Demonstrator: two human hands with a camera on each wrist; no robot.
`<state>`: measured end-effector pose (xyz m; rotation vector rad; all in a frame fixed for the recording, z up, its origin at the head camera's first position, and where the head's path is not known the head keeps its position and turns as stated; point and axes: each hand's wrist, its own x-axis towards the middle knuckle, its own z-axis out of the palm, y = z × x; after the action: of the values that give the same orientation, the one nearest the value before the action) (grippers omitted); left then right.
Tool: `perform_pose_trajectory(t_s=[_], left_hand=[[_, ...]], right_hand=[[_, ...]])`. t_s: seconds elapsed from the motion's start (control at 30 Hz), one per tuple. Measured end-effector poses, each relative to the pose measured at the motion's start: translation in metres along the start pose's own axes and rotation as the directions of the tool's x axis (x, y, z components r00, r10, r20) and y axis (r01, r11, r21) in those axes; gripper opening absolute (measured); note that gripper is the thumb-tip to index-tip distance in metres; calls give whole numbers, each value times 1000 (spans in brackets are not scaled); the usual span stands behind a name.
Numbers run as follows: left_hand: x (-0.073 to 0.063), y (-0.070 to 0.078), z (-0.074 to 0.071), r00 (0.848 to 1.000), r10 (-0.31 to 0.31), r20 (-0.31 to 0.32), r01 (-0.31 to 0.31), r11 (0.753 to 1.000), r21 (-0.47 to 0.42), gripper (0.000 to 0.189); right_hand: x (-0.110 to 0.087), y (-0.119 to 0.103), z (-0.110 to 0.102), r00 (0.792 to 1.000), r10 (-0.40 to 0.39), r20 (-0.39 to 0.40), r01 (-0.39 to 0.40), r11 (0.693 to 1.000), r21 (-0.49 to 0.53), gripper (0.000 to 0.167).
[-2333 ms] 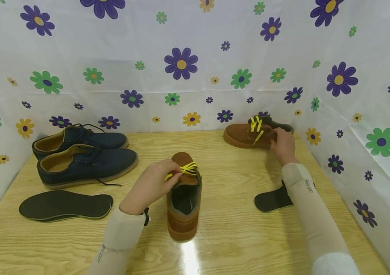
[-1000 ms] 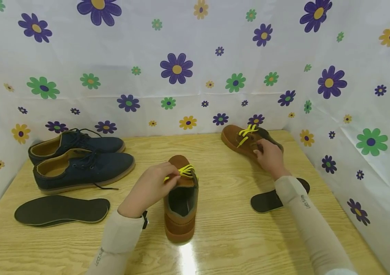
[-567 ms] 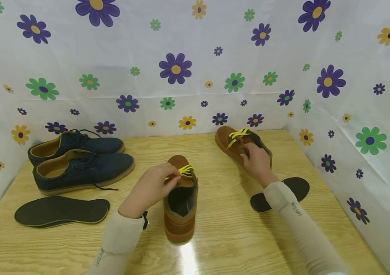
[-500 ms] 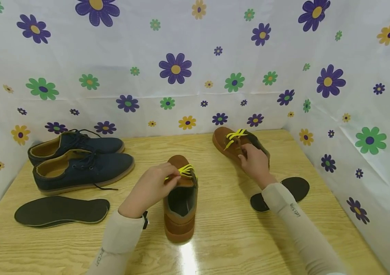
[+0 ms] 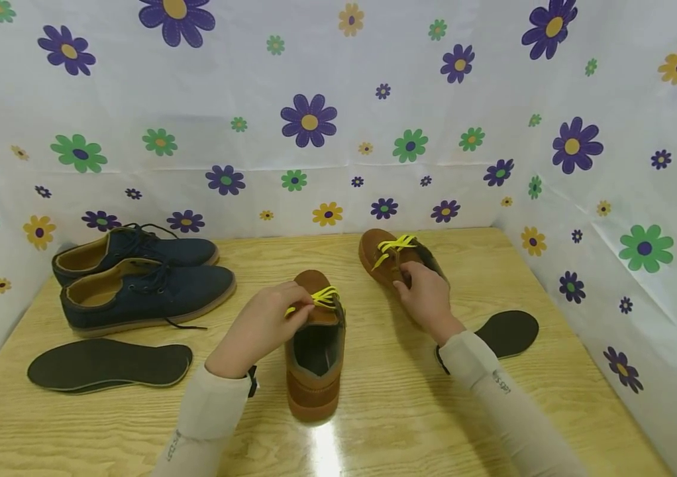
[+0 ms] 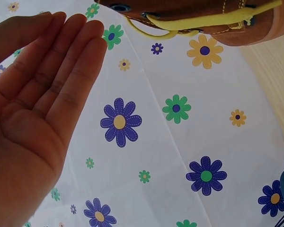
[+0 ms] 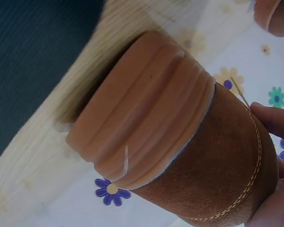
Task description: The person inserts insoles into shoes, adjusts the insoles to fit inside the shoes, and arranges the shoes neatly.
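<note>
Two brown lace-up shoes with yellow laces are at my hands. The nearer brown shoe (image 5: 314, 391) stands mid-table, toe pointing away from me. My left hand (image 5: 267, 321) is over its lacing, fingertips beside the yellow laces (image 5: 328, 296); in the left wrist view its fingers are nearly straight, with nothing seen between them. My right hand (image 5: 428, 295) grips the side edge of the other brown shoe (image 5: 380, 248), farther back and to the right. That shoe's heel (image 7: 146, 104) fills much of the right wrist view, with fingers at its collar.
Two navy shoes (image 5: 165, 291) stand at the back left. Black insoles (image 5: 108, 364) lie stacked in front of them. Another black insole (image 5: 508, 331) lies on the right, partly behind my right sleeve. Flowered white cloth (image 5: 309, 66) walls the wooden table (image 5: 386, 424) at back and sides.
My right hand has brought the farther brown shoe leftward and toward me, turning it from sideways to slanted. The left hand stays at the nearer shoe's lacing.
</note>
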<state>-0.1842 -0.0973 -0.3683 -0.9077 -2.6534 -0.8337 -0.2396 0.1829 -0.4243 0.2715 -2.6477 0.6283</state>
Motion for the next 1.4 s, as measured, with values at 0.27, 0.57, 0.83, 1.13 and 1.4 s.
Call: perform_pose_trajectory(t_s=[0.27,0.57,0.83,1.13,1.4], left_hand=[[0,1,-1,1000,18,-8,-18,1000,-2,5],[0,2,-2,1000,2,4,-2,1000,-10,5],[-1,2,-2,1000,10,-5,-10,1000,-6,5],[-1,2,-2,1000,27,-15,-27,1000,0,4],[0,2,-1,999,33,-20,-33,999,-6,4]], right_hand=[[-10,-16,1,999,-31,-6,31,999,12,28],[-22,-32,1,1000,-15,22,14,1000,26,28],[-33,-49,-1,999,-20,47,19,1000,8,28],[-44,-65,-4,998,-18,67,19,1000,-22,21],[-53,-74,-7,996,-7,88,8,1000,-9,21]])
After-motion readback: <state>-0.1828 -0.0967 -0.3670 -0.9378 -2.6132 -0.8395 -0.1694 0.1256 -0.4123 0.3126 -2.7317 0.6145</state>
